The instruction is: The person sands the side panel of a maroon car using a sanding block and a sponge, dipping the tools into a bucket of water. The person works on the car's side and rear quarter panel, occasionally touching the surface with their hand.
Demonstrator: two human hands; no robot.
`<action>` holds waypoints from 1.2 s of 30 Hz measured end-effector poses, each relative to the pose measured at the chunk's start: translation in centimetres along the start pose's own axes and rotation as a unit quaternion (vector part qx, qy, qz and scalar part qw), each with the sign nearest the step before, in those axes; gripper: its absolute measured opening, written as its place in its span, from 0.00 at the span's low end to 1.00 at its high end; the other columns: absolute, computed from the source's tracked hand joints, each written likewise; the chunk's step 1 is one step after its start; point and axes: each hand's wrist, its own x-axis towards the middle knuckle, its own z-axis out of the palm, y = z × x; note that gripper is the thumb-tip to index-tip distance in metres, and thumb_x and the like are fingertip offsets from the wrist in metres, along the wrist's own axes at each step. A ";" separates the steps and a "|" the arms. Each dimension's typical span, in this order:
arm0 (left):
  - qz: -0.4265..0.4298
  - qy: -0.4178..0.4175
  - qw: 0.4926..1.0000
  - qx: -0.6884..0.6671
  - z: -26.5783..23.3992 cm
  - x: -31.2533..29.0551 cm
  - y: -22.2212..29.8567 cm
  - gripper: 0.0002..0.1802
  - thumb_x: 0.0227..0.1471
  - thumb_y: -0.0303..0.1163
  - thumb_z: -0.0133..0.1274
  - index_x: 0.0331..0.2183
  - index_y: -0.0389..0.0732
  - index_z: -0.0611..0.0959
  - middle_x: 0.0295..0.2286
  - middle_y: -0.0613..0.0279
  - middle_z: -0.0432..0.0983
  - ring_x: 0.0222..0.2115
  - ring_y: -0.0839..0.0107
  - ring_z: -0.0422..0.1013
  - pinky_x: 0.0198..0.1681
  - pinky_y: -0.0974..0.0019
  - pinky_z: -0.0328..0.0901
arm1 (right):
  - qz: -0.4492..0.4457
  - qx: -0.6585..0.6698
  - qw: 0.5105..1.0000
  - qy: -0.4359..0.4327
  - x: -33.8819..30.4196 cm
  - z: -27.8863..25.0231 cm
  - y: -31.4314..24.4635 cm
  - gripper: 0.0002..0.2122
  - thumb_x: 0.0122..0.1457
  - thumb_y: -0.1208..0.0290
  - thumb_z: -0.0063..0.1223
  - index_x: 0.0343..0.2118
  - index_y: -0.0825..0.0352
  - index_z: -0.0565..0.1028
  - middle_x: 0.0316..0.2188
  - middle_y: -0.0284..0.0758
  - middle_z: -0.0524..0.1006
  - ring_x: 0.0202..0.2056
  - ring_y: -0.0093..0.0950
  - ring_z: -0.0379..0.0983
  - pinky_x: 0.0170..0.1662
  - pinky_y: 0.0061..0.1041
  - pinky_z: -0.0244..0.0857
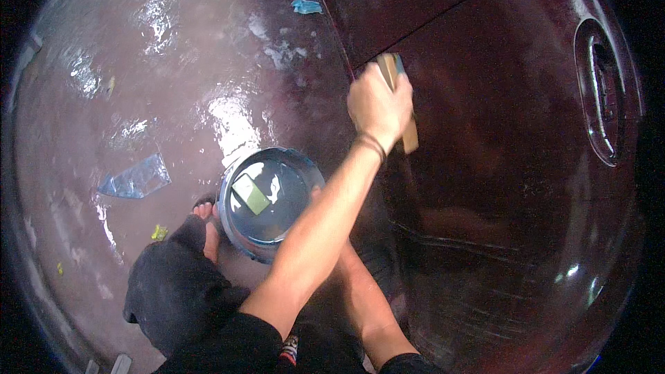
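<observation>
My left arm crosses over my right. In my left hand is a long tan sanding block, gripped from above and held against the dark maroon car panel. This hand is slightly blurred. My right hand reaches beneath the left forearm to the bucket; its fingertips show at the bucket's right rim, and the rest is hidden. A green rectangular pad, pale on part of its face, lies in the water inside the bucket.
A recessed door handle sits at the panel's right. On the wet, shiny floor lie a clear plastic bottle, a crumpled blue scrap and a yellow scrap. My bare foot is close to the bucket's left side.
</observation>
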 end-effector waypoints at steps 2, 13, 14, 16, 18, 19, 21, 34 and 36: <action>0.005 -0.006 1.000 0.015 -1.2 -3.1 -0.6 0.17 0.53 0.41 0.63 0.30 0.35 0.81 0.26 0.41 0.82 0.30 0.43 0.81 0.35 0.48 0.74 | 0.044 0.042 0.992 -0.109 1.1 -4.5 -6.2 0.28 0.66 0.48 0.53 0.56 0.71 0.75 0.50 0.55 0.79 0.52 0.53 0.76 0.59 0.47 0.67; 0.010 0.001 1.000 0.028 -1.6 1.4 -0.9 0.18 0.53 0.43 0.63 0.29 0.36 0.83 0.26 0.42 0.82 0.31 0.44 0.81 0.36 0.49 0.74 | 0.067 0.105 0.927 -0.353 4.2 -7.0 -4.3 0.29 0.68 0.49 0.56 0.62 0.68 0.71 0.60 0.53 0.72 0.61 0.39 0.69 0.64 0.40 0.61; 0.008 -0.018 1.000 0.020 -1.0 -1.3 -0.9 0.18 0.53 0.43 0.63 0.30 0.35 0.83 0.26 0.42 0.82 0.31 0.44 0.81 0.36 0.49 0.74 | 0.076 0.083 0.965 -0.239 1.8 -5.3 -4.4 0.30 0.67 0.49 0.56 0.63 0.68 0.69 0.60 0.54 0.71 0.62 0.42 0.68 0.64 0.40 0.60; 0.021 -0.022 1.000 0.005 -2.3 -4.1 -1.3 0.19 0.53 0.43 0.63 0.30 0.34 0.81 0.27 0.40 0.82 0.32 0.43 0.81 0.38 0.48 0.74 | 0.109 0.068 0.972 -0.198 1.5 -6.1 -8.0 0.32 0.66 0.50 0.58 0.64 0.68 0.68 0.61 0.55 0.71 0.63 0.47 0.66 0.67 0.41 0.56; 0.010 -0.036 0.999 0.024 -2.4 -4.3 -0.9 0.19 0.52 0.43 0.64 0.31 0.34 0.82 0.27 0.40 0.82 0.33 0.42 0.81 0.39 0.47 0.74 | 0.031 0.023 0.997 -0.070 0.7 -6.4 -8.1 0.25 0.67 0.50 0.52 0.53 0.70 0.77 0.47 0.55 0.80 0.50 0.53 0.76 0.58 0.47 0.66; 0.034 -0.013 0.999 0.028 -2.0 -3.2 -0.9 0.19 0.52 0.43 0.64 0.31 0.34 0.82 0.27 0.40 0.82 0.32 0.42 0.81 0.38 0.47 0.74 | 0.037 0.068 0.991 -0.106 0.8 -6.3 -7.8 0.24 0.68 0.51 0.53 0.54 0.69 0.77 0.47 0.51 0.80 0.49 0.48 0.76 0.59 0.45 0.65; 0.028 -0.005 0.999 0.027 -1.7 0.9 -1.4 0.19 0.52 0.44 0.64 0.32 0.34 0.83 0.27 0.40 0.82 0.31 0.43 0.81 0.37 0.47 0.75 | 0.048 0.092 0.978 -0.183 1.4 -6.7 -6.6 0.23 0.66 0.48 0.52 0.52 0.65 0.78 0.43 0.51 0.81 0.48 0.49 0.77 0.56 0.47 0.68; 0.017 -0.005 1.000 -0.015 -0.6 -0.8 0.0 0.18 0.52 0.43 0.64 0.29 0.35 0.82 0.26 0.42 0.82 0.30 0.45 0.81 0.35 0.48 0.74 | 0.062 0.143 0.979 -0.129 0.3 -1.1 0.4 0.24 0.66 0.47 0.52 0.48 0.67 0.80 0.44 0.54 0.82 0.48 0.51 0.79 0.52 0.46 0.71; 0.037 0.030 0.999 0.012 -2.1 4.0 -0.9 0.19 0.52 0.43 0.65 0.28 0.35 0.83 0.25 0.42 0.82 0.30 0.45 0.81 0.35 0.48 0.74 | 0.074 0.163 0.966 -0.185 1.5 -4.1 -4.4 0.23 0.67 0.49 0.49 0.36 0.67 0.83 0.37 0.48 0.85 0.42 0.51 0.81 0.46 0.47 0.73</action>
